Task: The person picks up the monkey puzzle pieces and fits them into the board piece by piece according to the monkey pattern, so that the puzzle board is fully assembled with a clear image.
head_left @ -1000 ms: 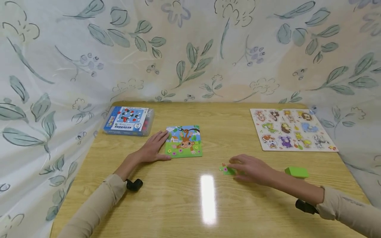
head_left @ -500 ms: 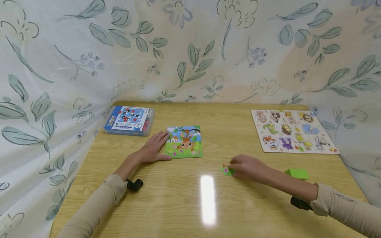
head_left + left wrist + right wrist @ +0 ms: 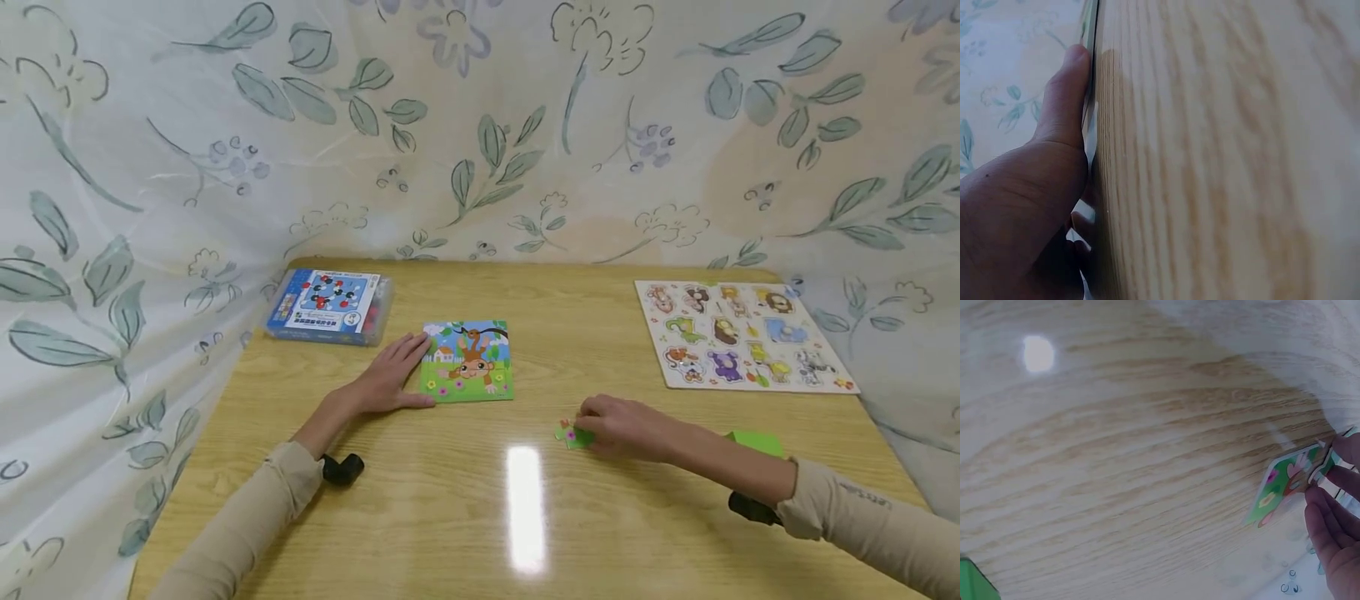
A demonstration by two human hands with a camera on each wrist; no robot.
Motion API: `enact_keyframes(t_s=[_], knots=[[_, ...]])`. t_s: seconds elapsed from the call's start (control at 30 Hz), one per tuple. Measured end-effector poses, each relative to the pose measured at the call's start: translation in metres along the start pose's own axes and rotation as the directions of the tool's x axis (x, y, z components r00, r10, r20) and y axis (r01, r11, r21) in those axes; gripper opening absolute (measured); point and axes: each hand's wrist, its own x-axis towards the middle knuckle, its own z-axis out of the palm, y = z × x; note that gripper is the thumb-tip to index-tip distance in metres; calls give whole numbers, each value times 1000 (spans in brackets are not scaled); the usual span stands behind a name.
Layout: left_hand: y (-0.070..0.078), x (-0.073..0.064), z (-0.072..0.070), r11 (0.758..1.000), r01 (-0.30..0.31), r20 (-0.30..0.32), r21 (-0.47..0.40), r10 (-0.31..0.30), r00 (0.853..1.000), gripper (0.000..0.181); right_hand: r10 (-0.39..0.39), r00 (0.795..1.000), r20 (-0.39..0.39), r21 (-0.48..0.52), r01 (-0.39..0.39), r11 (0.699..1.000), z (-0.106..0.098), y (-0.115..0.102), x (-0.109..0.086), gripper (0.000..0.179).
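Observation:
A square monkey picture puzzle lies flat on the wooden table. At its left edge rests my left hand, fingers and thumb stretched along the border; the left wrist view shows the thumb low against the table. To the right of the puzzle, my right hand pinches a small green puzzle piece with a pink flower on it. In the right wrist view the fingertips hold the piece, seen nearly edge-on, with the monkey puzzle behind it.
A clear plastic box with a molecule-model label stands at the back left. An animal peg-puzzle board lies at the back right. A green block sits behind the right forearm. Floral cloth hangs behind the table.
My right hand's fingers have closed in on the small puzzle piece and now pinch it. The left hand stays at the monkey puzzle's edge.

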Motion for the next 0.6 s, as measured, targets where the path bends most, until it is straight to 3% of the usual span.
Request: enact_keyframes(t_s=[0.3,0.6], knots=[[3,-1,-3,1000,-13,-15,4,13,1000,103,4,1000,-21,81,-2,997,4,4,3,30],[3,-2,-2,1000,-3,-3,-3,3,1000,103,-41,999,-13,117,42,992,1,9,6,29]])
